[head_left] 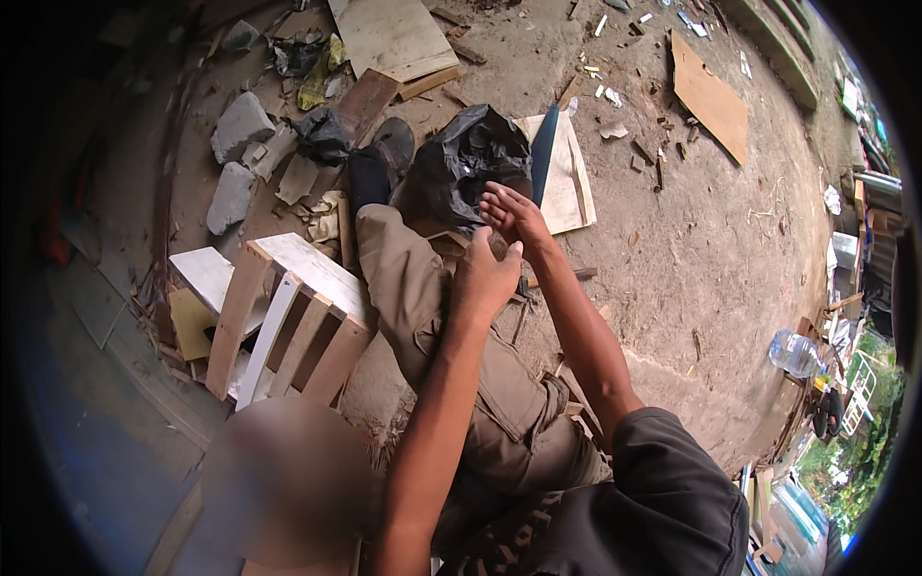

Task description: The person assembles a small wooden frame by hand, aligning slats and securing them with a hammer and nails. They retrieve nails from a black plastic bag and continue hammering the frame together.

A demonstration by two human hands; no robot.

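At the centre of the frame, the bare right hand [519, 219] is loosely open, fingers extended, with nothing visible in its hold. Just below it, the left hand [487, 280] is part-open, thumb apart from the fingers, also showing nothing gripped. The crumpled black plastic bag [451, 173] stands near both, upper centre, on the brown dirt floor [663, 254].

Grey rubble [240, 128] left — tan board [709, 104], clear jug [793, 353] right.
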